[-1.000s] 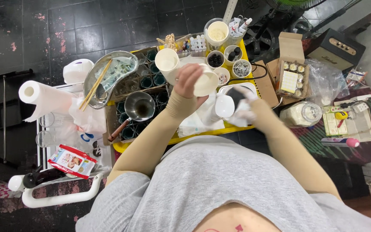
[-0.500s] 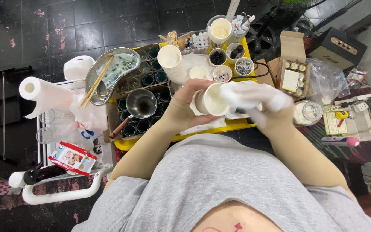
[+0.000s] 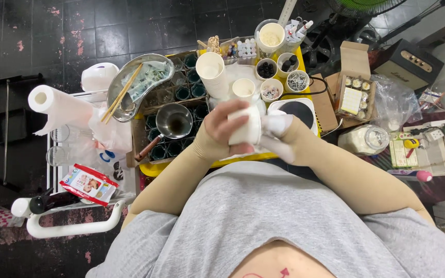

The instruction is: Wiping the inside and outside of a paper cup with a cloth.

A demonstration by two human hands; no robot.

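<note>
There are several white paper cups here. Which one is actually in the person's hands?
The white cup gripped by the left hand in front of the person's chest, with the right hand against it. The other cups, including the tall stack, stand untouched on the yellow tray.

Bright even overhead light, soft shadows, sharp centre, wide-angle bending at edges

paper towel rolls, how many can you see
1: a white paper towel roll lies on the rack at far left, beside the metal tray with chopsticks. Others may be hidden under the clutter.
</note>
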